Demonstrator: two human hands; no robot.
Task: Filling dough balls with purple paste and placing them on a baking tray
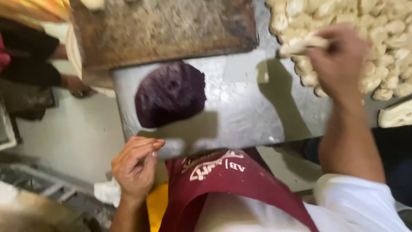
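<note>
While our right hand [339, 56] pinches a dough piece [302, 45] upper right, left hand [136, 165] rests empty; we judge the loose grip may drop it.

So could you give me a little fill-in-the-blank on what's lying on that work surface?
1. The flat round dough disc is dark ____.
2. The right hand picks a piece from the pile of pale ____ pieces.
3. The left hand rests at the metal table's near ____.

Missing words: purple; dough; edge
</note>
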